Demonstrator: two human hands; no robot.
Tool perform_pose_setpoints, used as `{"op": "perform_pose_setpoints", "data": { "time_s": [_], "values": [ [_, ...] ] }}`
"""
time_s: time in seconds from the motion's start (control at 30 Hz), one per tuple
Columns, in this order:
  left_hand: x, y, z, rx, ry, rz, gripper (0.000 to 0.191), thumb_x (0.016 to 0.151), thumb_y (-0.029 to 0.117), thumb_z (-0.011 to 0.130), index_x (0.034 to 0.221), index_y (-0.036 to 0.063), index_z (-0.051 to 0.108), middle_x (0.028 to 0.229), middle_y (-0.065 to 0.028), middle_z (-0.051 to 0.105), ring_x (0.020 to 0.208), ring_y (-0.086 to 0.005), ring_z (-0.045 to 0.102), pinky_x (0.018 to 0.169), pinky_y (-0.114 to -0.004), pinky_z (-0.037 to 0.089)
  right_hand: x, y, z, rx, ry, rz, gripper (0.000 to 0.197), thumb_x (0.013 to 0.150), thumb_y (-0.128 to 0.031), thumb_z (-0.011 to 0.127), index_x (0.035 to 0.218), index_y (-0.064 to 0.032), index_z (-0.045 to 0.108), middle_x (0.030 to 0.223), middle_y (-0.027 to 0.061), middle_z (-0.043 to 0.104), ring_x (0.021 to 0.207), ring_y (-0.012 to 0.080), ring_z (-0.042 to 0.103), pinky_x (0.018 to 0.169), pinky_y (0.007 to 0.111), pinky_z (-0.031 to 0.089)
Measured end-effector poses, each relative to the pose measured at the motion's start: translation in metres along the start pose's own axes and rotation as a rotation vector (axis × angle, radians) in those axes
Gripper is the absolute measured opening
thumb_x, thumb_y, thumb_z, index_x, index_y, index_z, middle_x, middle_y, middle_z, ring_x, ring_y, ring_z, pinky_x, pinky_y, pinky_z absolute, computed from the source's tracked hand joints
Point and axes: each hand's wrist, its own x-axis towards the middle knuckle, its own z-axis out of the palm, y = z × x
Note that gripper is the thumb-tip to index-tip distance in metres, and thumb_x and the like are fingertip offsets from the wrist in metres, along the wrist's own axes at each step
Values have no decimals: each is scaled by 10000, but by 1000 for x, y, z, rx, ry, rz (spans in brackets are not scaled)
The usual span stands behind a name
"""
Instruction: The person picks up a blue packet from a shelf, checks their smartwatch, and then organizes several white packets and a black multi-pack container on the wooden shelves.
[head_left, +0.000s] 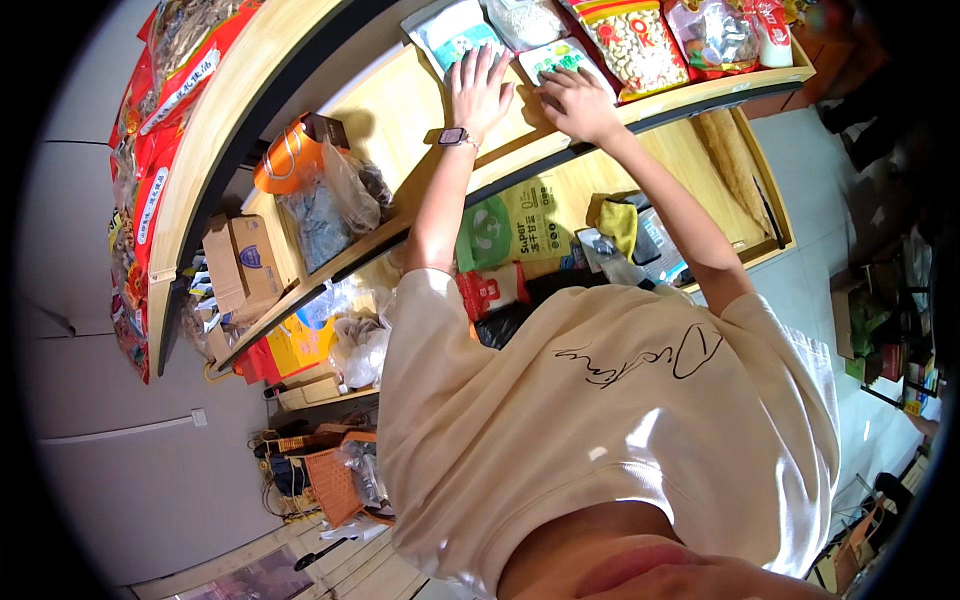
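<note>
My left hand (478, 88), with a smartwatch (453, 136) on its wrist, lies palm down with spread fingers on the lower edge of a white and teal printed bag (455, 34). To its right, my right hand (577, 103) rests with bent fingers on a white and green packet (559, 56). Neither hand is closed around a bag. Above and between them lies a clear bag of white grains (525, 22). A red and yellow bag of pale nuts (636, 46) is right of my right hand. All lie on a wooden shelf (397, 90).
An orange paper bag (289, 156) and a plastic bag with blue-grey contents (319, 221) stand at the shelf's left. The lower shelf holds a green packet (517, 225) and a yellow cloth glove (618, 225). A cardboard box (244, 262) is at left; red bags (161, 135) hang over a curved wooden edge.
</note>
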Motion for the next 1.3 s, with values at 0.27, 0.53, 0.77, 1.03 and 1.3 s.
{"op": "perform_pose_setpoints", "data": {
  "time_s": [0.27, 0.53, 0.77, 1.03, 1.3],
  "values": [
    [-4, -2, -1, 25, 34, -25, 510, 874, 362, 558, 1349, 198, 470, 1408, -115, 412, 1291, -319, 365, 1056, -513, 270, 0, 1, 4, 6, 56, -33, 315, 840, -306, 533, 1095, -152, 635, 1261, 35, 569, 1240, 231, 480, 1073, 435, 313],
    [-9, -1, 3, 24, 11, -86, 523, 879, 362, 545, 1363, 183, 458, 1427, -116, 393, 1319, -320, 334, 1074, -522, 226, -2, 0, 3, 17, 53, -20, 324, 842, -305, 523, 1099, -142, 635, 1267, 44, 562, 1257, 231, 462, 1084, 436, 299],
    [-10, -5, 0, 66, -15, -122, 519, 870, 368, 555, 1352, 195, 473, 1435, -130, 384, 1330, -321, 323, 1071, -509, 233, 0, -1, 3, 12, 50, -27, 327, 846, -307, 524, 1106, -141, 632, 1266, 41, 563, 1257, 228, 462, 1084, 435, 298],
    [-1, 5, -11, -38, 1, -70, 487, 861, 273, 585, 1338, 223, 496, 1214, -102, 546, 1123, -252, 494, 972, -429, 333, -1, 2, 2, 8, 35, -6, 327, 853, -316, 522, 1111, -146, 630, 1281, 40, 555, 1262, 226, 456, 1091, 428, 285],
    [21, 44, -16, -314, -55, -162, 540, 893, 203, 518, 1416, 182, 389, 443, -5, 528, 346, -140, 487, 337, -282, 394, -1, 0, -6, 24, -56, 11, 324, 847, -314, 523, 1100, -146, 633, 1272, 55, 559, 1252, 246, 465, 1084, 450, 293]
  ]
}}
